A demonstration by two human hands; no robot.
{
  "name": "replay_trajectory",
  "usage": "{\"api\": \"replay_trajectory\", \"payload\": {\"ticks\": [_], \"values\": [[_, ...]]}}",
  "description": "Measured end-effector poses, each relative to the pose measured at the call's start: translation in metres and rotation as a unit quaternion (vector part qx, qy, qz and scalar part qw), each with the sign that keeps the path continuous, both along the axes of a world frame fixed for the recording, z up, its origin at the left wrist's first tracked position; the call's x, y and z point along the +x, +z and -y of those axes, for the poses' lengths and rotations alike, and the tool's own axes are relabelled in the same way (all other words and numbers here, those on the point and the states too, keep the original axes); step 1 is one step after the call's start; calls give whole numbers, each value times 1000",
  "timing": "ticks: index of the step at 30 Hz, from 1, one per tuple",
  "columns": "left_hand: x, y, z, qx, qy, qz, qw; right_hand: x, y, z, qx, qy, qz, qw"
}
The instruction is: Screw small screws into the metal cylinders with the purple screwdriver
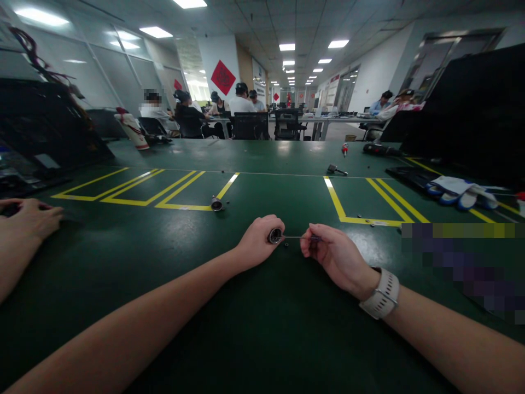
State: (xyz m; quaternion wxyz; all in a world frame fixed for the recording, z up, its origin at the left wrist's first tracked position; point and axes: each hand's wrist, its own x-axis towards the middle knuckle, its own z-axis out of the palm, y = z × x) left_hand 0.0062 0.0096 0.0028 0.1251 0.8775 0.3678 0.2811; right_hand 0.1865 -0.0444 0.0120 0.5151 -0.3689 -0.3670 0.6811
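My left hand (pixel 262 241) is wrapped round a round metal part (pixel 274 236), its open end facing right. My right hand (pixel 328 249), with a pale watch band on the wrist, pinches the handle of a thin screwdriver (pixel 293 237). The screwdriver's shaft points left and its tip reaches the opening of the metal part; the tip itself cannot be made out. A small nut (pixel 286 244) lies on the green table (pixel 262 328) just below the shaft. Farther off to the left, a similar metal part (pixel 216 203) rests at a yellow tape corner.
Another person's hand (pixel 30 219) is at the left edge. Small nuts (pixel 368 221) lie by the right tape lines. Beyond are a metal tool (pixel 336 169), a red screwdriver (pixel 345 149), a power tool (pixel 381 150) and white-blue gloves (pixel 463 191). A bottle (pixel 133 130) stands back left.
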Motion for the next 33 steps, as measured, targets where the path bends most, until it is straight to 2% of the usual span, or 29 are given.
{"api": "replay_trajectory", "payload": {"ticks": [4, 11, 18, 21, 25, 29, 31, 33], "values": [[-1, -1, 0, 16, 32, -18, 999, -1, -1, 1, 15, -43, 2, 999], [-1, -2, 0, -1, 67, -16, 998, -1, 0, 3, 57, -113, 79, 989], [1, -2, -1, -9, 78, -7, 997, -2, -3, 3, 79, -97, 188, 974], [1, -2, 0, -16, 71, 3, 997, -2, -2, 5, 82, -114, 177, 974], [0, -3, 1, -42, 83, 22, 995, -1, 1, 7, 110, -163, 111, 974], [1, -2, 1, -41, 76, 4, 996, -1, -1, 7, 138, -97, 74, 983], [2, -2, 1, -32, 67, -10, 997, -1, -2, 8, 166, -65, 112, 978], [3, -1, 1, -27, 64, -19, 997, -2, -3, 10, 205, -54, 183, 960]]}}
